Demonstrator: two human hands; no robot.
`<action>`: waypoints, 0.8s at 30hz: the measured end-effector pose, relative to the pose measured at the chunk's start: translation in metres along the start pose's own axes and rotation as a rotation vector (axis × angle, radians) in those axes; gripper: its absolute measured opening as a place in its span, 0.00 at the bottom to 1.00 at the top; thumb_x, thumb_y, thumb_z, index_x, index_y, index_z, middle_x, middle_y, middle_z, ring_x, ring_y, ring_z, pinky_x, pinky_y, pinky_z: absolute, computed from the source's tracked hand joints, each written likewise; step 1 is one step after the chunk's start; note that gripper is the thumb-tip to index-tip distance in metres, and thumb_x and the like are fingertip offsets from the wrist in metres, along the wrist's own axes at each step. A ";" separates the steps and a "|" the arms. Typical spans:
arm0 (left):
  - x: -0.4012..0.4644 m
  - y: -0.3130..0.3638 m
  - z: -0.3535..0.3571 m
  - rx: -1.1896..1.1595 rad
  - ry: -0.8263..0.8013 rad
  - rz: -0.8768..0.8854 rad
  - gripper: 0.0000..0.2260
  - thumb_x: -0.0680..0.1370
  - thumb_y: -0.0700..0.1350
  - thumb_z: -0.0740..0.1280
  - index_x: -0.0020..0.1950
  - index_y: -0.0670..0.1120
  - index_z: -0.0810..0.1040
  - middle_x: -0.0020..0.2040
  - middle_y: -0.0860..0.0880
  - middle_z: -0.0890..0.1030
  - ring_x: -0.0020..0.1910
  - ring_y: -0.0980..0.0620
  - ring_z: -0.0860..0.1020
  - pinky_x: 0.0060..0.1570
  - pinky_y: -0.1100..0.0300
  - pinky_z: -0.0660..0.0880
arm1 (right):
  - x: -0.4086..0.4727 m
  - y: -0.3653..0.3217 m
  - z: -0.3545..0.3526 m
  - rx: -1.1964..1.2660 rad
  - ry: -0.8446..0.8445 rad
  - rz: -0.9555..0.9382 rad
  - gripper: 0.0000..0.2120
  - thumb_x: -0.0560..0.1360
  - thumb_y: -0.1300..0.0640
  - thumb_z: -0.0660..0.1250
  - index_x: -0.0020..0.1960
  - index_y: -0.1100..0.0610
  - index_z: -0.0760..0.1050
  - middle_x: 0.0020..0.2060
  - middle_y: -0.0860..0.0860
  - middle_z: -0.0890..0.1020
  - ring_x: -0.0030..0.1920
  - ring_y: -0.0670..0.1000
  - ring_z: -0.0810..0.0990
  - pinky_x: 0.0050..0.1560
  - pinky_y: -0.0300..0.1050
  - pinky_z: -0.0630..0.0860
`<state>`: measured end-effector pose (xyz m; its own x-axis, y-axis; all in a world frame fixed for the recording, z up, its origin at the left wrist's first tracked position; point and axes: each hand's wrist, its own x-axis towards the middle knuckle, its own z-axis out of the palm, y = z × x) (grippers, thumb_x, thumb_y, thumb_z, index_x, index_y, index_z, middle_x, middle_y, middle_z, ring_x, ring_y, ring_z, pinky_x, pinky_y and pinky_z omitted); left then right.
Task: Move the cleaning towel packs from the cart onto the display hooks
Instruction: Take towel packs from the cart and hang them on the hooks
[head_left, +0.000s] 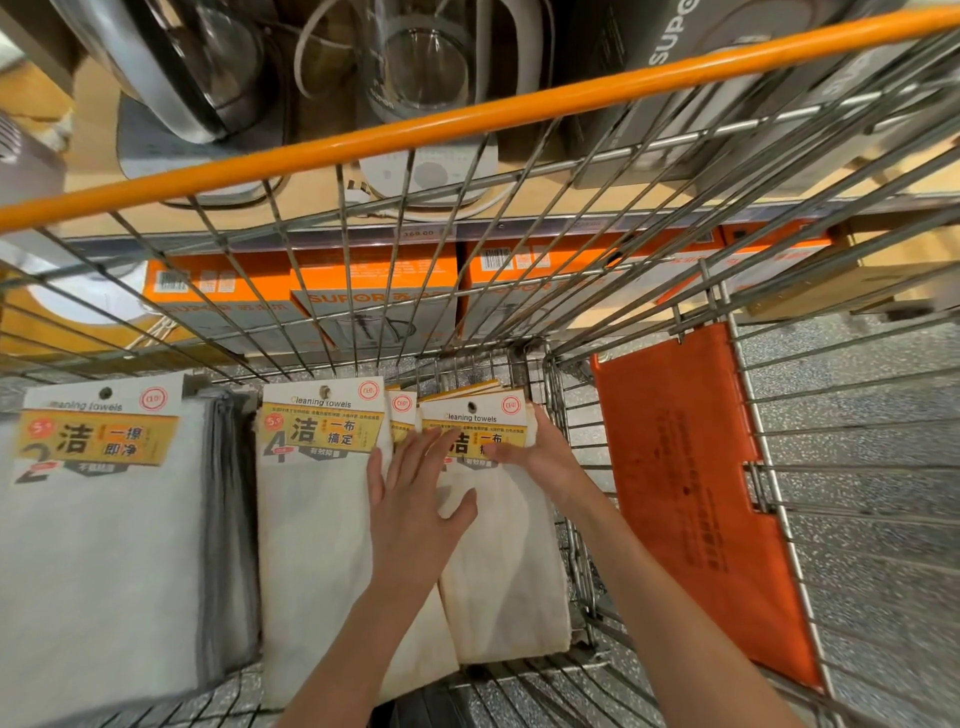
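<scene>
Hands on right-most towel pack (498, 545): left hand (415, 499) flat, fingers spread; right hand (540, 452) gripping header edge. Risk: stack underneath slides w/ it, snags cart (571, 519) wire.

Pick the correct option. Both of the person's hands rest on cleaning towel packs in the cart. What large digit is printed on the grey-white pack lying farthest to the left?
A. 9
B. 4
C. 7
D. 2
D: the leftmost grey-white towel pack shows a large "2" under its yellow label, while the cream pack beside it shows "4".
</scene>
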<state>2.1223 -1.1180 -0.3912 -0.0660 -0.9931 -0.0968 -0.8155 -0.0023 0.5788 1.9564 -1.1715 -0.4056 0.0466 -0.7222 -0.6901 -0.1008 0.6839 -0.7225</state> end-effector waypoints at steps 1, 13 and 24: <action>0.000 0.000 0.000 0.002 -0.002 -0.001 0.26 0.70 0.57 0.59 0.67 0.55 0.67 0.65 0.51 0.75 0.69 0.55 0.63 0.72 0.56 0.42 | 0.000 0.000 0.001 -0.002 0.002 -0.001 0.25 0.68 0.68 0.73 0.59 0.53 0.68 0.50 0.48 0.80 0.48 0.43 0.79 0.38 0.31 0.76; -0.001 0.000 0.000 -0.029 0.004 0.003 0.26 0.70 0.57 0.60 0.68 0.54 0.68 0.66 0.51 0.75 0.69 0.55 0.63 0.72 0.55 0.43 | -0.002 0.002 0.004 -0.007 0.013 0.002 0.26 0.69 0.67 0.73 0.62 0.54 0.67 0.51 0.48 0.79 0.48 0.43 0.79 0.37 0.30 0.75; -0.003 -0.001 0.000 -0.032 -0.001 -0.002 0.26 0.70 0.57 0.60 0.68 0.53 0.69 0.65 0.52 0.75 0.69 0.55 0.63 0.72 0.56 0.41 | -0.003 0.007 0.010 -0.077 0.117 -0.020 0.33 0.59 0.55 0.80 0.60 0.49 0.69 0.57 0.52 0.79 0.58 0.53 0.77 0.55 0.54 0.78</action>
<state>2.1237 -1.1150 -0.3916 -0.0650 -0.9930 -0.0987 -0.7970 -0.0079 0.6040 1.9653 -1.1636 -0.4095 -0.0662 -0.7455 -0.6632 -0.1776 0.6628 -0.7274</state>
